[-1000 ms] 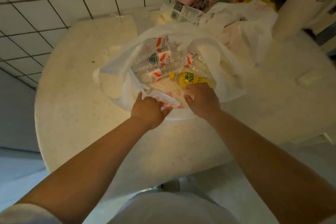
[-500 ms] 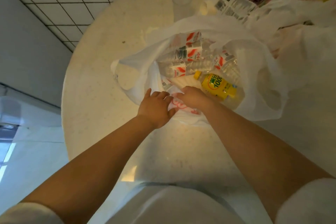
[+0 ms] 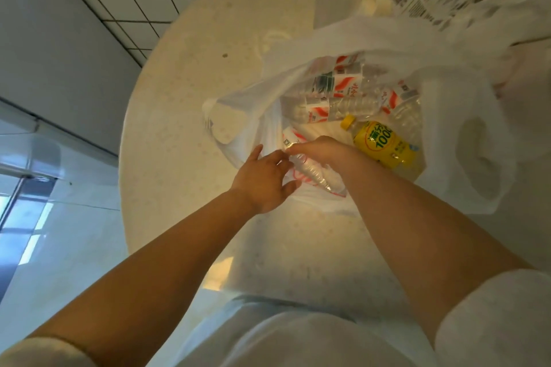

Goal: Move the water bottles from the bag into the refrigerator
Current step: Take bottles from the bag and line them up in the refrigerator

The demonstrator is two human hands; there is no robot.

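Inside the white plastic bag [image 3: 351, 48] near the table [image 3: 179, 134] edge, my right hand [image 3: 323, 149] grips a clear water bottle [image 3: 313, 171]; my left hand [image 3: 262, 177], fingers spread loosely, touches it.

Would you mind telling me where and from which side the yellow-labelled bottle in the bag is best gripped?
Probably round the labelled body of the yellow-labelled bottle, coming from above through the open mouth of the bag. It lies on its side with the cap pointing left, its upper side exposed, water bottles crowding behind it.

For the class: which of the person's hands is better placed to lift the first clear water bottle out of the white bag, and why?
Probably the right hand: it grips the clear water bottle inside the white bag, while the left hand lies open beside it.
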